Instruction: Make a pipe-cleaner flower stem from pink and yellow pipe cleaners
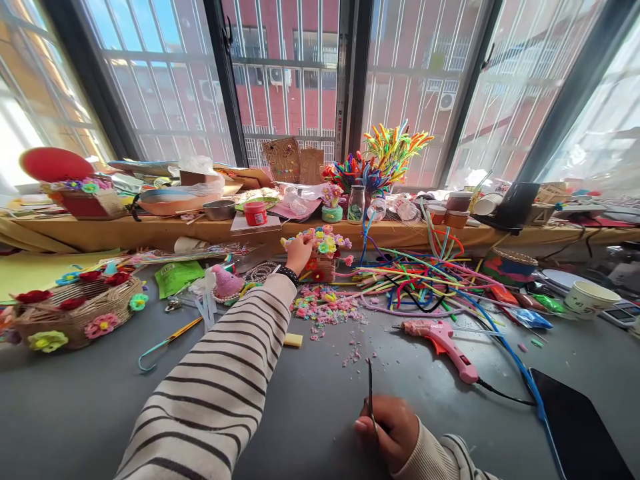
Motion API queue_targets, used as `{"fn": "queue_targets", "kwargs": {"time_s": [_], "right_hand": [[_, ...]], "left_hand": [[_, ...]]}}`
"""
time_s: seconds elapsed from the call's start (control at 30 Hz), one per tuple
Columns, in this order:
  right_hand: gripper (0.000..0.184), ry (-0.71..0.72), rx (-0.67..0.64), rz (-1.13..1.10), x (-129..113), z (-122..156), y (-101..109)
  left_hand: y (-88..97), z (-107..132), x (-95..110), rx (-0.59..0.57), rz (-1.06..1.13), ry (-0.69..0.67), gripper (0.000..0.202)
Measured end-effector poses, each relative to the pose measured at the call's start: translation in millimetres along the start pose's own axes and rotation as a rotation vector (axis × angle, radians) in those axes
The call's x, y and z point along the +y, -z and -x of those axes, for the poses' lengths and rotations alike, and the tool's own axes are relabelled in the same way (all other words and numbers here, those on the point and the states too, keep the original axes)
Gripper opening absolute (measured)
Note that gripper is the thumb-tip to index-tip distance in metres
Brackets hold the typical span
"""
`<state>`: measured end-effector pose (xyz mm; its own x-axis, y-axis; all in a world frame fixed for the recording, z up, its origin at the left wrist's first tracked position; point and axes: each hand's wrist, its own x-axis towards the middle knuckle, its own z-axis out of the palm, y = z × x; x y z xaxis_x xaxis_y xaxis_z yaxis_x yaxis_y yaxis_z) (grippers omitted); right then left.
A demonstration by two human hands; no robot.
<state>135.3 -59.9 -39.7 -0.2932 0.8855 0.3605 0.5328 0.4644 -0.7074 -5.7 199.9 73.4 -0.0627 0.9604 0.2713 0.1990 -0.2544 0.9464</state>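
My left hand point(299, 255) stretches far forward, its bent fingertips closed on a pipe-cleaner flower at the left of a fuzzy bunch. Those fingertips are partly hidden. Pink, yellow and blue flowers point(326, 241) fill a small woven basket point(323, 268) at the table's back. Close to the front edge, my right hand point(393, 430) is closed around scissors point(370, 387), which point upward and appear edge-on as a thin dark blade. Pastel fuzzy clippings point(327, 305) are heaped before the basket, with bits scattered toward my right hand.
A pink hot glue gun point(443, 343) lies right of the clippings, its cord running to a black tablet-like device point(575, 423). Behind it are tangled pipe cleaners point(420, 277). At left stand a flower-trimmed woven basket point(80, 313) and a crochet hook-like tool point(170, 343). A paper cup point(591, 298) stands right.
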Motion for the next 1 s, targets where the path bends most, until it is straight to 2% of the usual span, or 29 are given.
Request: {"fn": "queue_targets", "kwargs": {"time_s": [0.1, 0.23, 0.3, 0.37, 0.53, 0.77, 0.9, 1.0], "right_hand": [[0.055, -0.014, 0.029, -0.003, -3, 0, 2], [0.053, 0.002, 0.004, -0.007, -5, 0, 5], [0.052, 0.025, 0.0, -0.009, -4, 0, 6], [0.051, 0.039, 0.005, -0.006, -3, 0, 5], [0.053, 0.049, 0.047, 0.005, -5, -1, 5], [0.052, 0.061, 0.027, 0.031, -4, -1, 5], [0.051, 0.052, 0.016, 0.042, -1, -1, 4], [0.053, 0.059, 0.039, 0.052, -3, -1, 3]], "left_hand": [[2.7, 1, 1, 0.056, -0.129, -0.106, 0.007], [0.7, 2, -1, 0.13, -0.606, -0.344, 0.019], [-0.2, 3, -5, 0.146, -0.788, -0.386, 0.024], [-0.4, 4, -9, 0.134, -0.878, -0.39, 0.024], [-1.2, 5, -18, 0.089, -0.956, -0.388, 0.021], [-3.7, 3, -21, 0.068, -0.978, -0.374, 0.024], [-3.7, 4, -22, 0.108, -0.944, -0.352, 0.024], [-4.0, 6, -23, 0.157, -0.859, -0.406, 0.023]]}}
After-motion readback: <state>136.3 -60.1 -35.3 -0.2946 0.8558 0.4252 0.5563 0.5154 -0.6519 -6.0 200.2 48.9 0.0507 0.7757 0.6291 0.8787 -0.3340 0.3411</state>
